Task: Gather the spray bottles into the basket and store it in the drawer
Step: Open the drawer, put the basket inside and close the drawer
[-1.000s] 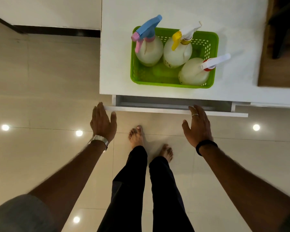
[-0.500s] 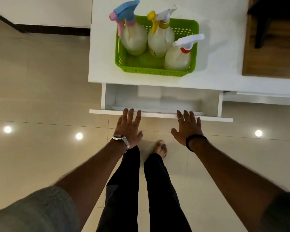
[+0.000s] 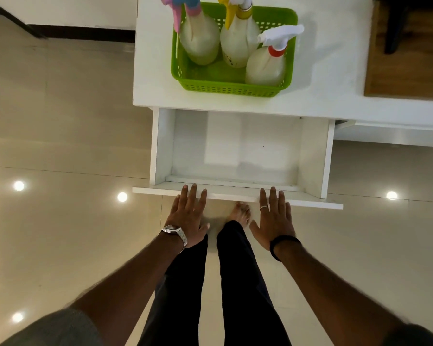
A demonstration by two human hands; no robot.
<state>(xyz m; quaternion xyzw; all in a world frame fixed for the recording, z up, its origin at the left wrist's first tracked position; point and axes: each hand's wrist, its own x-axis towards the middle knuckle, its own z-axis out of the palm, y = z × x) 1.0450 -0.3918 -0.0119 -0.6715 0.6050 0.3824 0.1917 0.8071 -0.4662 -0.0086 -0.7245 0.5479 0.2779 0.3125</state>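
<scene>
A green plastic basket (image 3: 231, 89) stands on the white countertop (image 3: 153, 71), just behind the drawer. Three pale spray bottles stand upright in it: one with a pink and blue trigger (image 3: 200, 43), one with a yellow trigger (image 3: 238, 43), one with a white trigger and red collar (image 3: 266, 66). Below it the white drawer (image 3: 235, 146) is pulled far out and holds nothing. My left hand (image 3: 189, 221) and my right hand (image 3: 274, 221) lie flat, fingers apart, with the fingertips resting on the top edge of the drawer front (image 3: 150, 190).
A wooden surface (image 3: 405, 58) with a dark chair leg adjoins the countertop at the right. Glossy beige floor tiles (image 3: 60, 146) spread to the left and right of the drawer. My legs and one bare foot (image 3: 240, 212) are under the drawer front.
The drawer has slid out from barely ajar to far open. Both hands have moved inward along its front and back toward me with it.
</scene>
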